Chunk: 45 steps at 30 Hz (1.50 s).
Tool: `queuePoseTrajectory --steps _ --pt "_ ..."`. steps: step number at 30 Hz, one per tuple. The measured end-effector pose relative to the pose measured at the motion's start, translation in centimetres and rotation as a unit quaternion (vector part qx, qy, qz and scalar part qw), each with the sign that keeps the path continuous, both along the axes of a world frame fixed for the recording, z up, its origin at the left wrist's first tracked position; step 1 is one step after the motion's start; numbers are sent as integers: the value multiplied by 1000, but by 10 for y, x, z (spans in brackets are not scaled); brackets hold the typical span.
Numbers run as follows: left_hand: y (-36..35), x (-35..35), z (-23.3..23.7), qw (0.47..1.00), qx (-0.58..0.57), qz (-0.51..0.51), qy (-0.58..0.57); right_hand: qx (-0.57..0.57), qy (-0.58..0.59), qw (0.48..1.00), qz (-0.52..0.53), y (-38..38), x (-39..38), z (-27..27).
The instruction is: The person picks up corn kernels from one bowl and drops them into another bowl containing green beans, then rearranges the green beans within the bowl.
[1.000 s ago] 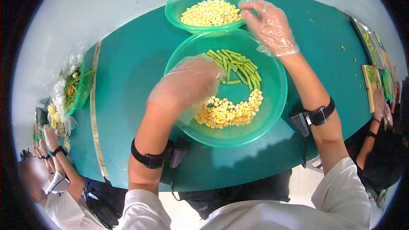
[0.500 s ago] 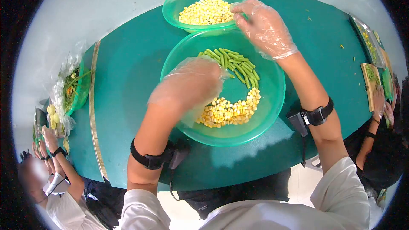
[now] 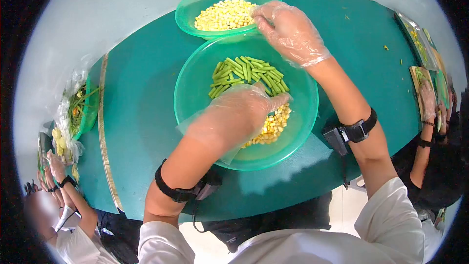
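Note:
A large green bowl (image 3: 298,129) holds cut green beans (image 3: 251,71) at its far side and corn kernels (image 3: 274,126) at its near side. My left hand (image 3: 234,112), in a clear plastic glove, reaches into it over the line between beans and kernels. Its visible fingers are apart, pointing right, and hold nothing I can see. Behind stands a second green bowl (image 3: 188,12) with more corn kernels (image 3: 224,14). My gloved right hand (image 3: 293,32) is at that bowl's right front rim, fingers curled together; what they hold, if anything, is hidden.
On the green table (image 3: 141,117), a basket with greens and plastic wrap (image 3: 78,112) stands left, past a gold strip (image 3: 103,132). At right lie a metal tray (image 3: 417,39) and a cutting board (image 3: 419,85). Other people's hands (image 3: 57,166) work at both sides.
My left hand has moved slightly right and down inside the large bowl, uncovering more beans at the left. The beans are spread wider to the left. My right hand stays by the rear bowl's rim.

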<state>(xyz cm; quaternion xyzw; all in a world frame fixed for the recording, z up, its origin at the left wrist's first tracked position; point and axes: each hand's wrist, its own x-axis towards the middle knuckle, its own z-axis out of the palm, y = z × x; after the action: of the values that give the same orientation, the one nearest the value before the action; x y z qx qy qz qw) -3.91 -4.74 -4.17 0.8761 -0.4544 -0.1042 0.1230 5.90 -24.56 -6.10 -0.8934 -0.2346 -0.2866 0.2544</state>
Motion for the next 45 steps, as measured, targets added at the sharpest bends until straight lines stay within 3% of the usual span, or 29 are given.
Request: queuePoseTrajectory --steps 8,11,14,17,20,26,29,32,38,45 --pt "8 10 -5 998 -34 53 -24 -26 46 999 -4 1 -4 6" --pt "8 9 -7 995 -56 55 -57 -27 43 999 -10 2 -3 6" --pt "4 12 -1 999 -51 5 10 -22 42 999 -4 0 -3 5" --pt "4 12 -7 997 -72 -9 -11 -22 43 999 -1 0 -1 4" --pt "9 11 -10 996 -75 27 -38 -37 45 998 -3 0 -4 6" --pt "4 7 3 994 3 83 -72 -28 40 999 -8 1 -2 3" --pt "4 12 -6 994 -104 10 -43 -30 44 999 -7 1 -4 7" --pt "3 13 -15 993 -111 -18 -29 -21 41 999 -3 0 -3 4" --pt "-6 6 -12 1000 -1 18 -6 5 22 1000 4 1 0 0" --pt "-3 1 -5 999 -24 18 -23 4 18 1000 13 1 1 2"
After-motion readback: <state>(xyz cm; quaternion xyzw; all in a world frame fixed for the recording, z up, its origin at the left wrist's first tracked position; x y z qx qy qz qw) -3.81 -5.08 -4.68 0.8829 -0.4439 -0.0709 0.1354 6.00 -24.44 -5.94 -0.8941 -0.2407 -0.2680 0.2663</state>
